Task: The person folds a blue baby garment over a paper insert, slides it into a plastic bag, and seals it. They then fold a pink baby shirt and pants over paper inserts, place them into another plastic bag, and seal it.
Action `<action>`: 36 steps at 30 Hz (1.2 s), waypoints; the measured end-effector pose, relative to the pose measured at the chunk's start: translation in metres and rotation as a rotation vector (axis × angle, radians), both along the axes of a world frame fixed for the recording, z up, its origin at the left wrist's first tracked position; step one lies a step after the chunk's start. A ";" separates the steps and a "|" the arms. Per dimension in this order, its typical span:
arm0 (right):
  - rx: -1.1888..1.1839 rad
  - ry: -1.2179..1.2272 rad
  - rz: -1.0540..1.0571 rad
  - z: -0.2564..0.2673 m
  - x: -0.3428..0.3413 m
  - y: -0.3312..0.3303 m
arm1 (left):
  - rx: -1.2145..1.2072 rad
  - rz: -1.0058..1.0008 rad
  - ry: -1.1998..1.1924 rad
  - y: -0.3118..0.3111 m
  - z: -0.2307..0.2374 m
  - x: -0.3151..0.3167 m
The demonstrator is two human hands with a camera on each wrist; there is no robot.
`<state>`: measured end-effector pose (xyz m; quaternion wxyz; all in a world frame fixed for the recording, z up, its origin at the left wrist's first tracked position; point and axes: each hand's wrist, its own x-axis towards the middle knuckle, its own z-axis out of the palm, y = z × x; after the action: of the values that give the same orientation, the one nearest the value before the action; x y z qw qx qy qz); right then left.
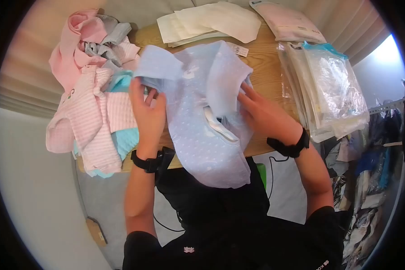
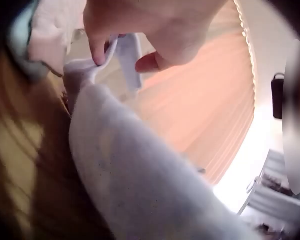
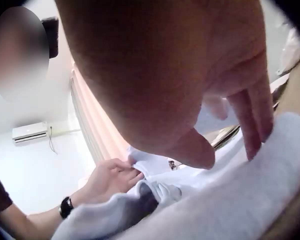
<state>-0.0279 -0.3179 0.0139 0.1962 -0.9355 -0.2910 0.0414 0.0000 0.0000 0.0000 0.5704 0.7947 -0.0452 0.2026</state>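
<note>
A light blue baby garment (image 1: 202, 94) with small white dots lies over the table's front, its lower end hanging past the edge. My left hand (image 1: 149, 114) holds the cuff of its left-side sleeve (image 1: 157, 63). In the left wrist view, the fingers (image 2: 97, 47) hook the cuff's edge. The right hand (image 1: 267, 112) touches the other sleeve (image 1: 227, 83), its fingers extended along the fabric. Thumb and fingers (image 3: 252, 142) stand apart in the right wrist view. A neckline or opening (image 1: 218, 126) with a pale edge gapes at the garment's middle.
Pink and grey clothes (image 1: 78, 49), striped pink pieces (image 1: 85, 108) and turquoise cloth (image 1: 126, 139) pile at left. White sheets (image 1: 207, 22) lie at the back beside a tag (image 1: 240, 50). Clear plastic bags (image 1: 333, 90) and a pink packet (image 1: 288, 22) lie at right.
</note>
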 end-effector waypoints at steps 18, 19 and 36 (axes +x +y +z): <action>1.260 0.963 -0.444 -0.019 -0.039 -0.042 | -0.585 -0.270 0.516 -0.005 0.001 -0.134; 1.163 1.000 -0.379 -0.008 -0.045 -0.039 | -0.510 -0.299 0.668 -0.006 0.003 -0.139; 0.213 0.331 -0.494 0.065 -0.059 -0.032 | 0.274 -0.291 0.391 -0.004 0.017 -0.141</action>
<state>-0.0871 -0.3498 0.0789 0.3418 -0.9326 -0.0218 0.1137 -0.1412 -0.0037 0.0171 0.4785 0.8736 -0.0746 -0.0467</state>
